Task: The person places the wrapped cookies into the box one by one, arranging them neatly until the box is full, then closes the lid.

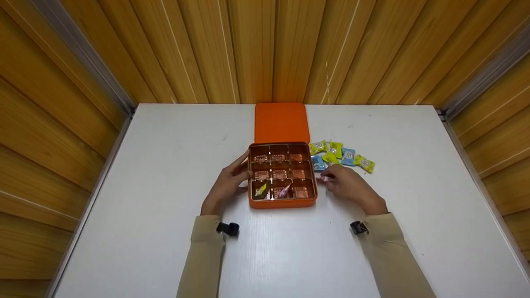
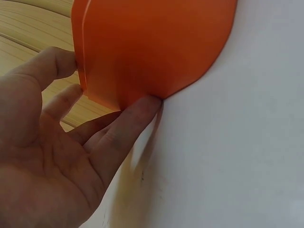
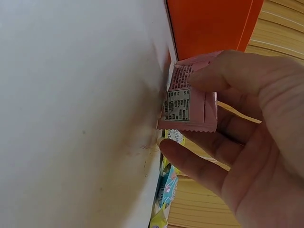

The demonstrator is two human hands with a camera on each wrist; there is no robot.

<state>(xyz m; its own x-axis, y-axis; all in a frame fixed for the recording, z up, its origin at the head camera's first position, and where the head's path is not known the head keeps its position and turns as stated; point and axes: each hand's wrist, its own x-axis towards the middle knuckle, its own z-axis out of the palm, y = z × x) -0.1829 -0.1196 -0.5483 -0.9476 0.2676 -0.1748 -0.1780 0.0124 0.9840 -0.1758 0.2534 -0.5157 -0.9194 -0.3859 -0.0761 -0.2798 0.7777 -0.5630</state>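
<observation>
An orange box (image 1: 283,204) stands lidded open on the table, with a brown insert of several square compartments. My left hand (image 1: 225,183) rests against its left side, thumb at the rim; in the left wrist view, straight fingers touch the orange wall (image 2: 152,47). A yellow-green wrapped candy (image 1: 261,190) lies in the front left compartment, and a pink one (image 1: 284,191) in the front middle. Just right of the box, my right hand (image 1: 350,185) pinches a pink candy packet (image 3: 192,102) between thumb and fingers, its printed back showing in the right wrist view.
Several green candies (image 1: 364,163) and blue candies (image 1: 348,156) lie in a loose group at the box's back right. The orange lid (image 1: 281,123) lies flat behind the box. Wood-patterned panels (image 1: 248,49) border the white table (image 1: 174,174).
</observation>
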